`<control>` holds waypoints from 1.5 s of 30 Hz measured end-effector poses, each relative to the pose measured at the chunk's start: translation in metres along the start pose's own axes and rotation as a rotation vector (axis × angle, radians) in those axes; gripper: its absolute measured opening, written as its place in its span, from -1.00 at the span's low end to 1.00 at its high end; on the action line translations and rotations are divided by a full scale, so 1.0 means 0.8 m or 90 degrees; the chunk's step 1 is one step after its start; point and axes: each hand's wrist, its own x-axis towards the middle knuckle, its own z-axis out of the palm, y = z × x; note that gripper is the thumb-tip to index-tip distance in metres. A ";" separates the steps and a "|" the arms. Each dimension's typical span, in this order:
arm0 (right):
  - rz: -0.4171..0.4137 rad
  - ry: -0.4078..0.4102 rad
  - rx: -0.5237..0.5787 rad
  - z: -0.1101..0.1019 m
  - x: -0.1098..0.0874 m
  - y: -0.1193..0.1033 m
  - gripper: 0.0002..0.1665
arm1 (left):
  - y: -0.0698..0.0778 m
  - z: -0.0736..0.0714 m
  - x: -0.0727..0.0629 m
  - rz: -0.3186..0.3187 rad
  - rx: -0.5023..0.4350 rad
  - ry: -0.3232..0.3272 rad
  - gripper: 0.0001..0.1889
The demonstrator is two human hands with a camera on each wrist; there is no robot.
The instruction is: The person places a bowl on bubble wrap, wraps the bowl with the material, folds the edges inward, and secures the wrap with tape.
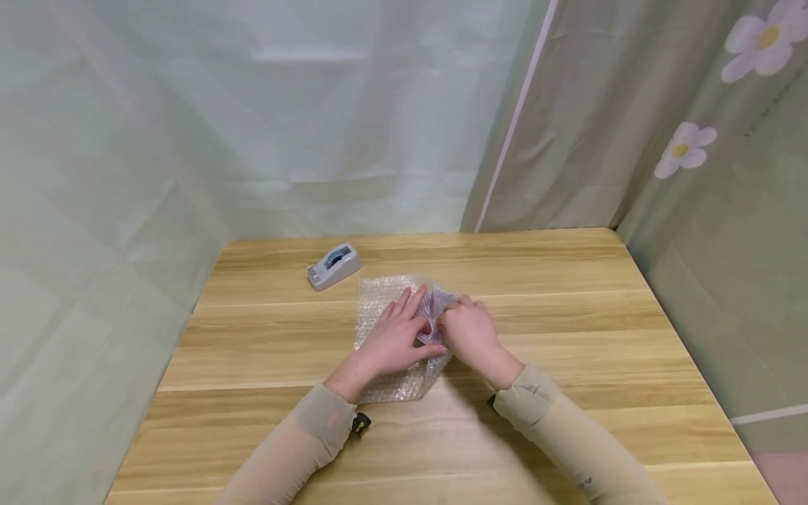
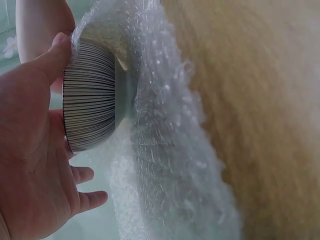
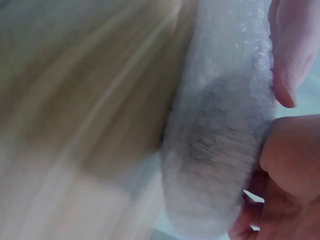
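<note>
A bowl with dark fine stripes (image 2: 90, 95) lies on a sheet of bubble wrap (image 1: 379, 301), part of which is drawn up around its side. Reaching over it, my left hand (image 1: 394, 340) has its thumb at the rim beside the wrap's edge and one finger bent toward the bowl; the others extend loosely. My right hand (image 1: 470, 330), fingers curled, grips the raised wrap at the bowl's right side. Through the wrap, the stripes show blurred in the right wrist view. The bowl's inside is largely hidden by my hands.
A grey-white tape dispenser (image 1: 334, 266) stands on the wooden table (image 1: 568, 322), behind and left of the wrap. Curtains (image 1: 353, 119) hang behind the table and along its sides. A small black device (image 1: 360, 423) sits at my left cuff.
</note>
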 end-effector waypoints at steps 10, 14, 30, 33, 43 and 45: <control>-0.073 -0.095 0.120 -0.021 -0.016 0.022 -0.87 | -0.003 0.004 0.002 -0.009 0.002 0.003 -0.49; -0.133 -0.102 0.143 -0.024 -0.028 0.039 -0.78 | -0.003 0.004 0.002 -0.014 -0.007 0.006 -0.48; -0.195 0.016 0.095 0.003 -0.036 0.048 -0.77 | -0.020 -0.006 0.000 0.054 -0.128 -0.010 -0.41; -0.189 0.015 0.112 0.003 -0.035 0.048 -0.79 | -0.035 -0.018 -0.002 0.045 -0.189 0.020 -0.28; -0.170 -0.006 0.141 -0.001 -0.034 0.044 -0.79 | -0.120 -0.044 -0.009 -0.224 -0.271 0.192 -0.21; -0.165 -0.004 0.139 -0.001 -0.035 0.043 -0.78 | -0.132 -0.043 -0.008 -0.262 -0.282 0.177 -0.23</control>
